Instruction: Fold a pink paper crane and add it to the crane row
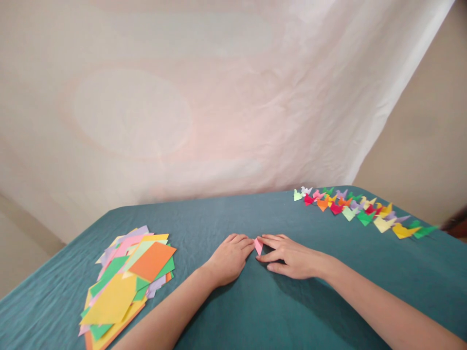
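Note:
A small piece of folded pink paper [258, 246] lies on the tablecloth between my two hands, narrowing to a point at its near end. My left hand [232, 256] rests palm down at its left, fingers together, with the fingertips pressing on the paper's left edge. From the right, my right hand [290, 255] holds the paper at its upper right edge and lower tip; its fingers are bent and a little apart, and the thumb sits nearer me. Fingertips cover parts of the paper's edges.
A dark green cloth covers the table [204, 218]. At the left is a loose pile of coloured paper sheets [113, 296], an orange sheet [153, 261] on top. Rows of small folded paper cranes [350, 213] stand at the back right. A pale curtain [219, 97] hangs behind.

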{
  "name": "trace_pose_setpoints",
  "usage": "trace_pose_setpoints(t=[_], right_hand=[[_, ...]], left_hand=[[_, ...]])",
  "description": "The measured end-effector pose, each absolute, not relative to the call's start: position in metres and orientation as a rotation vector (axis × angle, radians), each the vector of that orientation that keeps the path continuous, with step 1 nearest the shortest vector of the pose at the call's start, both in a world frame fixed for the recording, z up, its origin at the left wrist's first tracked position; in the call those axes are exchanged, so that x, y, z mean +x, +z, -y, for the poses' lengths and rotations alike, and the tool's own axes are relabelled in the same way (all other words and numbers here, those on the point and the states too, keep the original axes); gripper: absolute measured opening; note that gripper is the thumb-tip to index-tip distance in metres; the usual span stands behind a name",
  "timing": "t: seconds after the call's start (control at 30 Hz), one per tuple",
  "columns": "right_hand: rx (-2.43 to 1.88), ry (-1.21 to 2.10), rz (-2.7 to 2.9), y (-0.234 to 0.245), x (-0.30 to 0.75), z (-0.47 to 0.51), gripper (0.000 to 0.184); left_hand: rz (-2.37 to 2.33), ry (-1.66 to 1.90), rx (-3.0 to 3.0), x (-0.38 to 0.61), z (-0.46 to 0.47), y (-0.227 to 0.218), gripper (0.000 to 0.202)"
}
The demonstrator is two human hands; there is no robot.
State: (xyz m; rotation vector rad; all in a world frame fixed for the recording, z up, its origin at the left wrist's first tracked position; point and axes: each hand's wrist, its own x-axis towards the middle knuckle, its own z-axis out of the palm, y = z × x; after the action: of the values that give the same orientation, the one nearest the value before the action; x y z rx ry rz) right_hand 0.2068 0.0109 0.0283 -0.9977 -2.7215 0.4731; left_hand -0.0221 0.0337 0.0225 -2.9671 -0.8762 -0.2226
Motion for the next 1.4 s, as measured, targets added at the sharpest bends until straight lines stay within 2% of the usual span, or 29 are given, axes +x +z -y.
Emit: trace_pose_setpoints(t=[0.43,0.97,1.4], right_hand=[[-1.024,0.668,2.588,0.020,0.216,-0.019,0.034],[-0.976,0.523,2.526,0.008,0.216,-0.025,0.043],[-0.943,0.537,2.450,0.002,0.216,-0.027,0.042]], left_hand=[[0.880,-0.273,-3.039,-0.025,-0.033,0.018,0.047],[0.872,-0.335,-3.104,-0.027,-0.033,0.016,0.050],[0.887,-0.362,-3.128,-0.026,-0.033,0.019,0.045]])
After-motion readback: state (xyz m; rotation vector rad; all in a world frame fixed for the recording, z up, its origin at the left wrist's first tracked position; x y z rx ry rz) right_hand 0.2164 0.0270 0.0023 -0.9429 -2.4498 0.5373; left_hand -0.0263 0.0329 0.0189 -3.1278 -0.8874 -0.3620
